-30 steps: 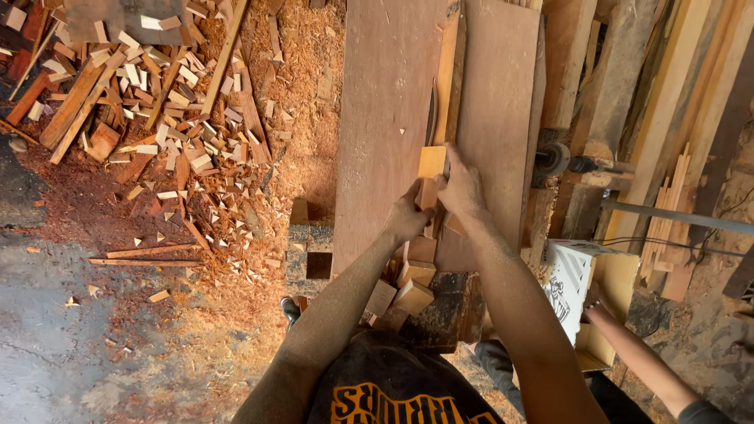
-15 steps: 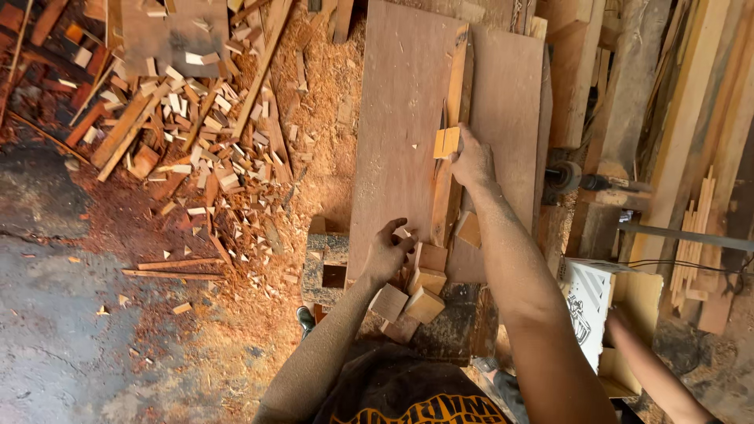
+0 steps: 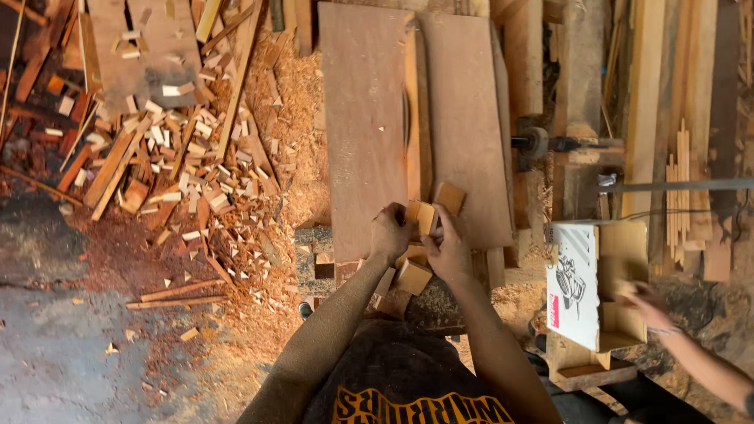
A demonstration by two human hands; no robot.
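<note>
My left hand (image 3: 390, 233) and right hand (image 3: 449, 250) sit close together at the centre of the frame, both closed on one small wooden block (image 3: 422, 217) held at the near end of the table (image 3: 365, 118). A second block (image 3: 450, 198) lies just beside it to the upper right, on the table's flat brown boards. Just below my hands, toward the bottom centre, a loose cluster of cut blocks (image 3: 408, 276) lies stacked against each other; I judge these to be finished pieces, so the work looks well under way, though I cannot tell how many remain to be cut. To the lower right stands an open wooden box (image 3: 620, 259) with a white printed card (image 3: 572, 286) leaning on its left side; another person's hand (image 3: 646, 302) reaches in over it, blurred, and what the box holds I cannot make out. The floor in the upper left is strewn with offcuts (image 3: 169, 149) and sawdust (image 3: 294, 102).
</note>
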